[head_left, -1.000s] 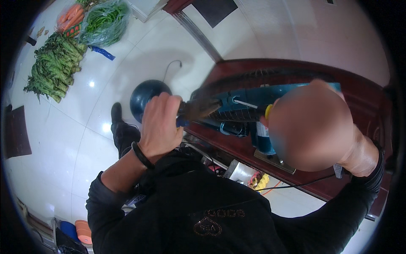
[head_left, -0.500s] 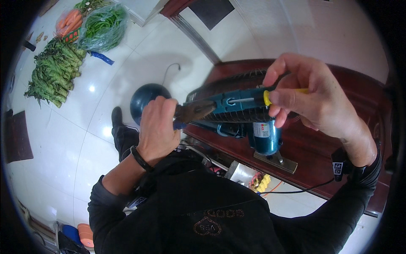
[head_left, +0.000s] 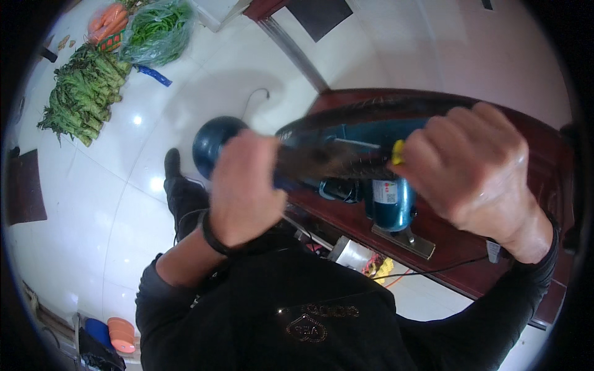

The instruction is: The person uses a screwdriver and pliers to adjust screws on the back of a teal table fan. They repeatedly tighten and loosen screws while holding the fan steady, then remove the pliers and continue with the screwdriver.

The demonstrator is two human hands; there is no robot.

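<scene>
What looks like an electric fan lies on the dark red wooden bench top point(head_left: 448, 232), with a ribbed black guard seen edge-on and a teal motor housing point(head_left: 394, 207). My left hand point(head_left: 244, 195), smeared by motion, is wrapped round rusty-jawed pliers point(head_left: 315, 159). Their blurred jaws lie over the guard's edge. My right hand point(head_left: 473, 167) is closed in a fist round a screwdriver point(head_left: 398, 152) with a yellow and black handle. Its thin shaft points left along the teal rim of the fan. The shaft's tip is blurred, and most of the handle is hidden by my fingers.
A dark round dome point(head_left: 213, 145) stands on the tiled floor left of the bench. Farther left are leafy green vegetables point(head_left: 86, 93), carrots point(head_left: 108, 23) and a bag of green peppers point(head_left: 158, 34). A black cable point(head_left: 433, 270) runs under my right arm.
My right hand has gone from a loose fingertip hold on the screwdriver to a full fist. My left hand has shifted slightly with the pliers and is now blurred.
</scene>
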